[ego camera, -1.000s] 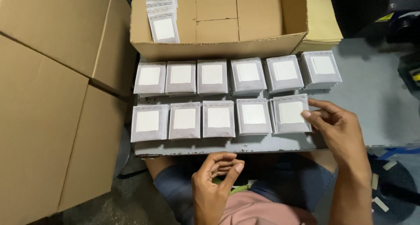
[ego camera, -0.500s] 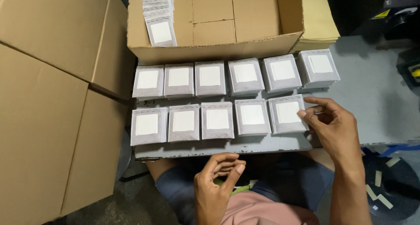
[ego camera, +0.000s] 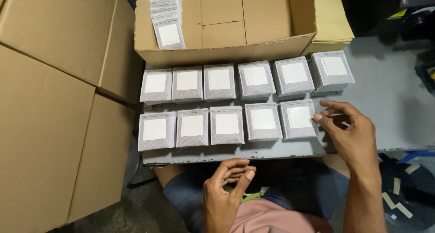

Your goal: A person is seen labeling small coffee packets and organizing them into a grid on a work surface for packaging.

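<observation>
Two rows of small grey packets with white square labels lie on a grey table (ego camera: 398, 106). My right hand (ego camera: 349, 133) rests on the table, its fingertips touching the right edge of the last packet in the near row (ego camera: 298, 118). My left hand (ego camera: 226, 187) hovers below the table's front edge over my lap, fingers loosely curled, holding nothing that I can see. More stacked packets (ego camera: 166, 15) stand inside an open cardboard box (ego camera: 235, 51) behind the rows.
Large flat cardboard sheets (ego camera: 54, 101) lean at the left. A stack of yellowish paper (ego camera: 331, 22) lies right of the box. Dark equipment sits at the far right, and scraps of tape lie on the floor (ego camera: 398, 196).
My right hand has stayed at the near row's last packet, with only slight finger movement. The left hand has barely moved.
</observation>
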